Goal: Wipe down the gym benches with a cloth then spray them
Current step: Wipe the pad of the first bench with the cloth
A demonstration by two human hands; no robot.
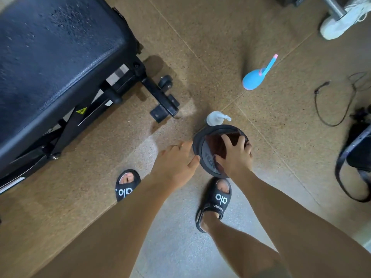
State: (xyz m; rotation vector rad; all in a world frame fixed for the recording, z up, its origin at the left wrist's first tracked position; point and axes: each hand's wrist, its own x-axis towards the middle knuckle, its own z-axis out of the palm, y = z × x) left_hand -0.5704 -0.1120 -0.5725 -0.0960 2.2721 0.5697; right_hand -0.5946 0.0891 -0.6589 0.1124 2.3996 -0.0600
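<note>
A black padded gym bench (50, 63) fills the upper left, its top speckled with droplets. On the floor ahead of my feet lies a round dark grey plate (206, 157) with a dark brown cloth (217, 144) on it. My right hand (235, 157) is pressed over the cloth, fingers curled onto it. My left hand (176, 161) rests against the plate's left rim, thumb touching the edge, nothing held. A white spray bottle (215, 118) stands just behind the plate.
The bench's black frame foot and wheel (164, 97) stick out toward the plate. A blue object with a pink-tipped handle (255, 78) lies on the floor beyond. A black cable (333, 105) and a black bag (359, 151) sit at the right; a white shoe (339, 23) is at top right.
</note>
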